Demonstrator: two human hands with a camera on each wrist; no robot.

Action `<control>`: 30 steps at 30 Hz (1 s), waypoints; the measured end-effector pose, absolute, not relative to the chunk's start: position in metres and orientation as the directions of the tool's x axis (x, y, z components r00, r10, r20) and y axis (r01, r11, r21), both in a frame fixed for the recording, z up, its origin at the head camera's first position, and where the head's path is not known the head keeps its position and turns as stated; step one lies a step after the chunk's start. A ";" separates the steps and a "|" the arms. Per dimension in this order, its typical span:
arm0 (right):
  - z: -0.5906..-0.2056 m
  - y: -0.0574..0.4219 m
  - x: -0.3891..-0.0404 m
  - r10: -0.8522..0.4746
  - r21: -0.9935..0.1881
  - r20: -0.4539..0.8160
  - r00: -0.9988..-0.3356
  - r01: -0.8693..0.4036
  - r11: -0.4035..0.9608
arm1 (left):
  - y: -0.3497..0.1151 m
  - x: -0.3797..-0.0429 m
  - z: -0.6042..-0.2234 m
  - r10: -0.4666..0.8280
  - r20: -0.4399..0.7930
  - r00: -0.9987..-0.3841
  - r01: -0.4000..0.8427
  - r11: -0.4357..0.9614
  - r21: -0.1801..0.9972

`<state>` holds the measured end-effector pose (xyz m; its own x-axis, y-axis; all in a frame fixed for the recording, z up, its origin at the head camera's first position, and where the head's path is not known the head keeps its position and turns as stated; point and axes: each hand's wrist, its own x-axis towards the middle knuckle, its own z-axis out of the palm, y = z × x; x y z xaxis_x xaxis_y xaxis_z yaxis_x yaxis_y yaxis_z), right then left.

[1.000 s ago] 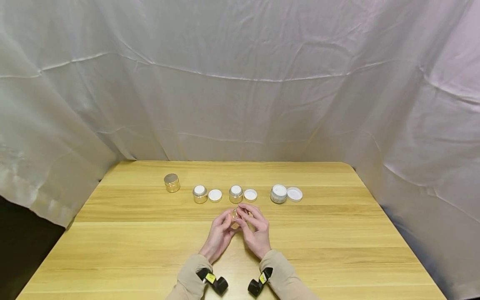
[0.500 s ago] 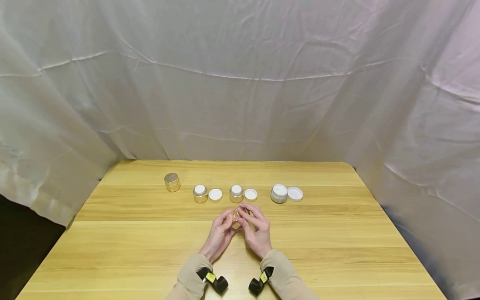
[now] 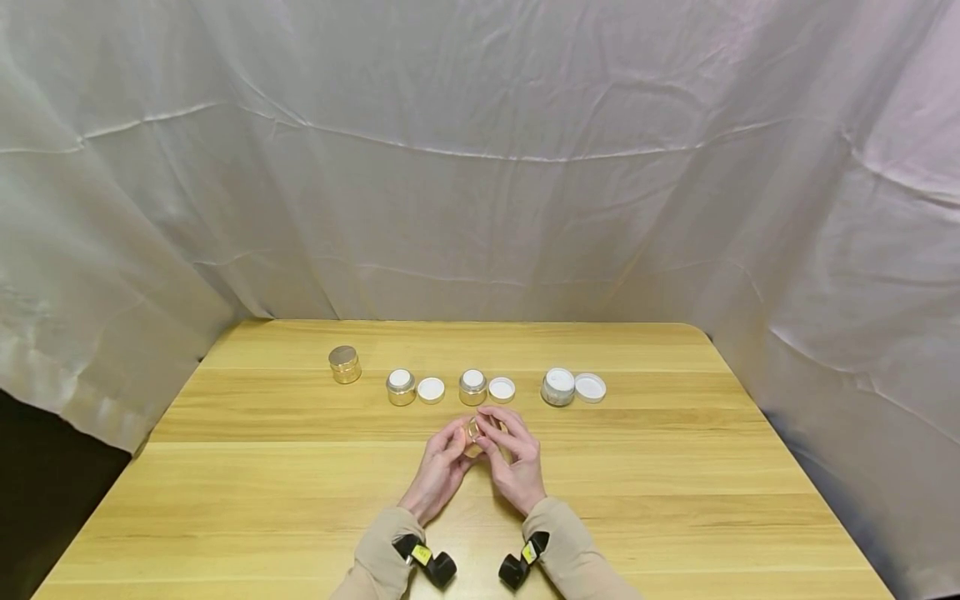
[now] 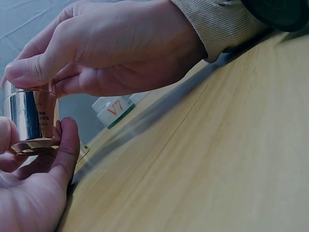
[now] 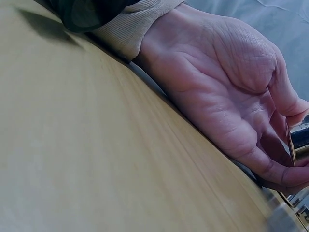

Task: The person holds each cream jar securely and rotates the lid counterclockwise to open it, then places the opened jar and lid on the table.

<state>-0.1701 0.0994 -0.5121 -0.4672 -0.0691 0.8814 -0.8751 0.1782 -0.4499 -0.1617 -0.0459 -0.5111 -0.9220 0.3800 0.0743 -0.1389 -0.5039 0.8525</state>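
**A:** Nearest first.

**B:** Two beige knitted sleeves [image 3: 388, 550], each strapped with a black wrist camera [image 3: 441, 570]. Beyond them, the left hand [image 3: 437, 477] and the right hand [image 3: 517, 467], both clasped on one small, mirror-bright gold cylindrical jar [image 4: 34, 113].

**A:** Its position?

**B:** Forward of both palms, between the fingertips, above the pale wooden desk [image 3: 300, 500]. Neither hand is nearer; both touch it.

**A:** Its axis?

**B:** It appears to run from one grip to the other. In the left wrist view, the right hand takes the upper part, the left hand the lower. True tilt: cannot tell.

**A:** Farther out?

**B:** Two gold jars with white tops [image 3: 401, 397], each beside an upturned white round lid [image 3: 431, 390]; to their right, a grey-green jar [image 3: 558, 397] touching or nearly touching a larger white lid [image 3: 590, 387]. Far left, a capped gold jar [image 3: 345, 367]. Behind everything, a silvery grey curtain [image 3: 480, 200].
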 end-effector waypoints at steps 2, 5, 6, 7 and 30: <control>-0.513 0.100 -0.171 -0.072 -0.449 0.882 -0.466 -0.877 0.173 | -0.046 -0.161 -0.510 0.377 0.068 -0.924 -0.143 -0.506 0.850; -0.515 0.100 -0.173 -0.077 -0.439 0.886 -0.457 -0.882 0.172 | -0.045 -0.161 -0.509 0.372 0.057 -0.927 -0.151 -0.506 0.849; -0.515 0.101 -0.173 -0.078 -0.435 0.888 -0.453 -0.884 0.172 | -0.045 -0.161 -0.509 0.370 0.051 -0.928 -0.155 -0.506 0.849; -0.515 0.101 -0.174 -0.080 -0.432 0.890 -0.450 -0.885 0.172 | -0.044 -0.161 -0.509 0.369 0.048 -0.928 -0.157 -0.504 0.849; -0.510 0.100 -0.166 0.011 -0.567 0.797 -0.604 -0.742 0.358 | -0.047 -0.161 -0.512 0.383 0.089 -0.920 -0.135 -0.520 0.844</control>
<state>-0.1663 0.0998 -0.5104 -0.6038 0.0113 0.7971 -0.7418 0.3582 -0.5670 -0.1608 -0.0469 -0.5120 -0.9195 0.3828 0.0891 -0.1346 -0.5196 0.8437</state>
